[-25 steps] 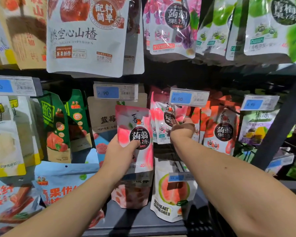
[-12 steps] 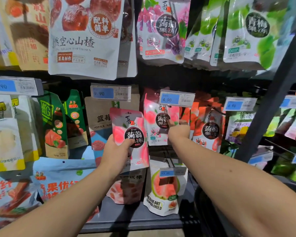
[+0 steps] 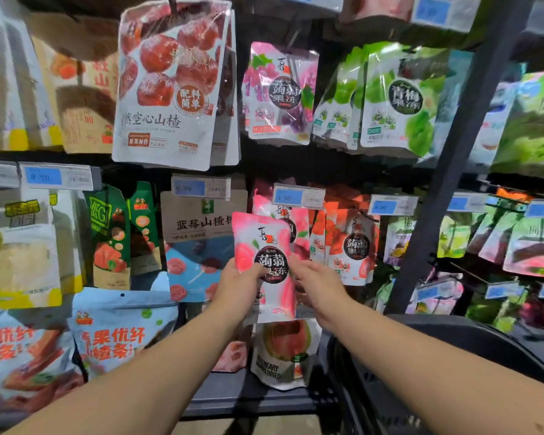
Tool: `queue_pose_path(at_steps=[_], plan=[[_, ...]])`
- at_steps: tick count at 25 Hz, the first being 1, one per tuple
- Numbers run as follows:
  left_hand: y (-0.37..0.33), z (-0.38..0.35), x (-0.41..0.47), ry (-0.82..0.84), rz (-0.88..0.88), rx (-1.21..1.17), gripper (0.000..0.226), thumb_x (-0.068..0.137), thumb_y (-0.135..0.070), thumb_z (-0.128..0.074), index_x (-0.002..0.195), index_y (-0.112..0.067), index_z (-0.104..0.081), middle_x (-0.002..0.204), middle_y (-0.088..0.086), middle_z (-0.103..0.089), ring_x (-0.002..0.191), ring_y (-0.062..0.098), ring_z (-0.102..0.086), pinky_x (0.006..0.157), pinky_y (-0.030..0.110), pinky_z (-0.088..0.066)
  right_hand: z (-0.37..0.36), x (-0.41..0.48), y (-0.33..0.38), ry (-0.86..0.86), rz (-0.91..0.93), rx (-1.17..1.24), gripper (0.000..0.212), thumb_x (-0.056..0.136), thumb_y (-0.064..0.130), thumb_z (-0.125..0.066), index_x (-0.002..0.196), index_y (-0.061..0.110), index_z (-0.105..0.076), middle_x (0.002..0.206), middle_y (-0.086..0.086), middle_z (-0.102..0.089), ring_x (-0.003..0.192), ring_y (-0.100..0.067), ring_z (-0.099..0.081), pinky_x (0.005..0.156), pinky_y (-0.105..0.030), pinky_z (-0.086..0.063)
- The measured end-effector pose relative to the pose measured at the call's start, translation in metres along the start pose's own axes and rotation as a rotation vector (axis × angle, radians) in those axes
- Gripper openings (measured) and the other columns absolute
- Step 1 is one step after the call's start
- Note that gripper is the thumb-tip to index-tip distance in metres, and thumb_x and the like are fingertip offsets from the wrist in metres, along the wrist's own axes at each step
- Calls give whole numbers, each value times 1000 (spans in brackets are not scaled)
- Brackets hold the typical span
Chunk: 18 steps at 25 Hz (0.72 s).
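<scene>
Checker: Where is the pink jelly pouch (image 3: 266, 243)?

Spotter: Just off the middle of the view, toward 6 o'clock. It is upright with its printed face to the camera, in front of the hanging rows.

Checker: Who has it?

Spotter: The left hand (image 3: 241, 285) grips it from the pouch's 8 o'clock. The thumb lies across the front by the dark round label and the fingers are hidden behind.

Checker: And the other one?

Spotter: The right hand (image 3: 319, 282) is at the pouch's 4 o'clock, with its fingertips at the right edge. I cannot tell whether they pinch the pouch, merely touch it or pass behind it.

Checker: What is around it?

Spotter: A price tag (image 3: 297, 197) reading 4.90 is at 1 o'clock, with matching pink pouches (image 3: 299, 226) hanging just behind the held one. Red pouches (image 3: 355, 246) are at 3 o'clock and a brown paper bag (image 3: 201, 222) at 10 o'clock. The big white hawthorn bag (image 3: 167, 120) is at 11, the purple grape pouch (image 3: 280, 95) at 12, and a guava pouch (image 3: 285, 353) stands on the shelf at 6. From the view's centre, a dark slanted post (image 3: 453, 183) rises at 3 o'clock.
</scene>
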<state>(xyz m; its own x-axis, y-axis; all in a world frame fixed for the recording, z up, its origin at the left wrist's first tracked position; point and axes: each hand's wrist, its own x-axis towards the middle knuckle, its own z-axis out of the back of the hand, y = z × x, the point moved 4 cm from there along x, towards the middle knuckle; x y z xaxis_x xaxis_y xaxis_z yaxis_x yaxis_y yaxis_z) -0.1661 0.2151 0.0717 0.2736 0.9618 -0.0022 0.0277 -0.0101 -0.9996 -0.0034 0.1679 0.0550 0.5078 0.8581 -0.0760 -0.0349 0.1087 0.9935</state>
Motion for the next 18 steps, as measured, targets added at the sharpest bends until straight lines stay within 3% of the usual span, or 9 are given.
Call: queue_pose_path(at_steps=[2,4,7,11,15,16,18], plan=[[-1,-12,-5,51,6,-9,14,83,-17,-66,96,-10,-63,69,1,-59,54,11,-50,54,26,-41,5,-10,5,-37,29,-13,43,76,56,-78,90,16,-79,93,-3,-78,88,-21,-70,78,-39,-55],[0,-20,-6,96,3,7,16,84,-14,-67,98,-9,-61,63,1,-54,49,11,-46,50,28,-41,13,-18,10,-89,58,13,30,87,39,-78,98,11,-77,97,-4,-77,91,-19,-70,74,-29,-53],[-1,-24,-8,112,-62,147,17,91,-13,-68,105,-8,-59,75,5,-63,60,14,-55,55,27,-48,29,-20,16,-194,81,13,34,89,31,-79,111,7,-68,105,-5,-72,96,-19,-67,74,-27,-50],[-1,-20,-5,47,-174,218,51,87,-6,-72,131,-16,-47,101,13,-64,71,13,-64,65,27,-57,40,-10,19,-271,87,71,44,86,28,-82,120,6,-63,118,-9,-68,109,-23,-64,85,-32,-46],[-6,-21,9,0,-396,345,73,85,-2,-68,144,-34,-38,111,8,-61,86,25,-65,82,46,-61,37,4,26,-281,104,121,51,85,27,-84,125,6,-61,121,-10,-66,109,-24,-63,91,-35,-49],[-8,-21,10,-2,-439,355,76,86,-3,-67,145,-38,-37,120,2,-59,93,20,-65,84,43,-61,35,8,27,-282,107,118,51,84,28,-85,124,8,-62,120,-10,-67,109,-26,-64,94,-38,-52],[-11,-20,10,2,-486,402,80,89,-2,-65,151,-42,-33,126,-10,-50,91,2,-59,79,22,-57,31,15,27,-284,116,112,51,81,29,-87,121,9,-63,118,-12,-69,107,-28,-67,96,-42,-55]])
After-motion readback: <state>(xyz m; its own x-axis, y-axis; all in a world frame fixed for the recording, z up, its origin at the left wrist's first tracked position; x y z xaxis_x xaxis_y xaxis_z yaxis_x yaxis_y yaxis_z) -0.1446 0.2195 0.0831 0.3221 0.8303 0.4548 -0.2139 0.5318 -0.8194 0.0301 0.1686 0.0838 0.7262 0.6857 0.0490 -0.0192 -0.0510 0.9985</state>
